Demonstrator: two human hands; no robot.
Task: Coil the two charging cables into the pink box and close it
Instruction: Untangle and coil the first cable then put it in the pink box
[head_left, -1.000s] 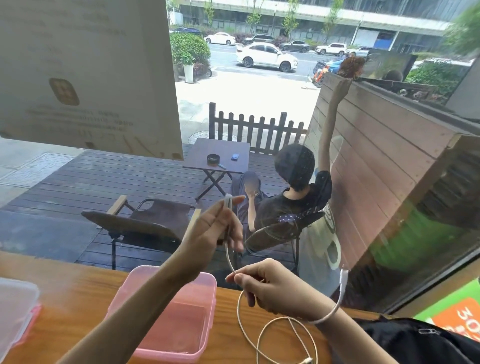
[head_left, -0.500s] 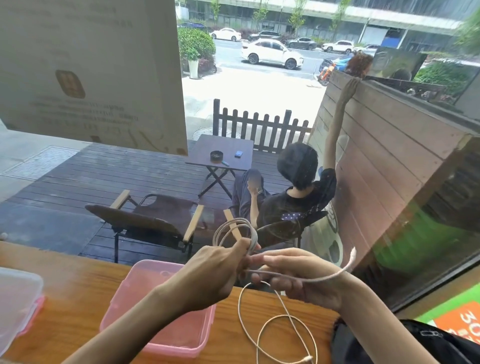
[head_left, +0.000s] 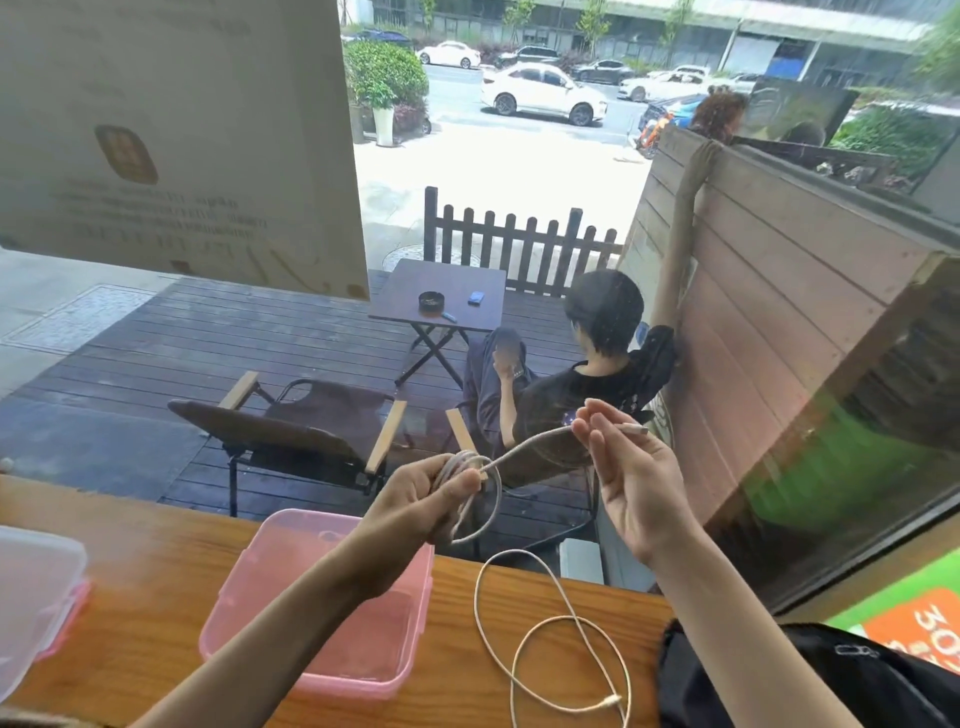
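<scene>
My left hand grips a small coil of white charging cable above the open pink box. From the coil a free length runs up right to my right hand, which pinches it near the plug end between thumb and fingertips. A second white cable lies in loose loops on the wooden counter, right of the box, its plug near the front edge. The box looks empty inside.
The box's clear lid with pink clips lies at the far left of the counter. A black bag sits at the right front corner. Just behind the counter is a window, with a person seated on the deck outside.
My right hand has lifted up and to the right, drawing the cable's tail taut away from the coil. My left hand still holds the coil at about the same place.
</scene>
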